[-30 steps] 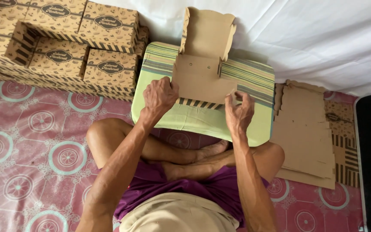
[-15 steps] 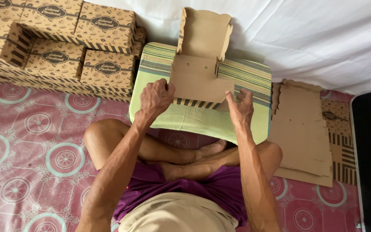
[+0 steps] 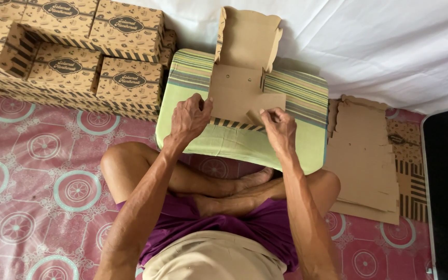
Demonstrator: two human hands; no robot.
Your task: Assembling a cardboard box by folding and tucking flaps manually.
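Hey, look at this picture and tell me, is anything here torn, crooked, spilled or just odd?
Nothing stands out. Both hands, left hand and right hand, fold a flat cardboard box blank on a striped green cushion. The finished boxes are stacked evenly at the left, and the unfolded blanks lie in a flat pile at the right.

a green striped cushion [image 3: 291, 96] lies under the fingers. up and left of them, finished printed brown boxes [image 3: 73, 52] stand stacked. to the right of the fingers lies a pile of flat cardboard blanks [image 3: 366, 155]. a white cloth [image 3: 379, 46] hangs beyond them, and a pink patterned mat [image 3: 32, 171] covers the floor.
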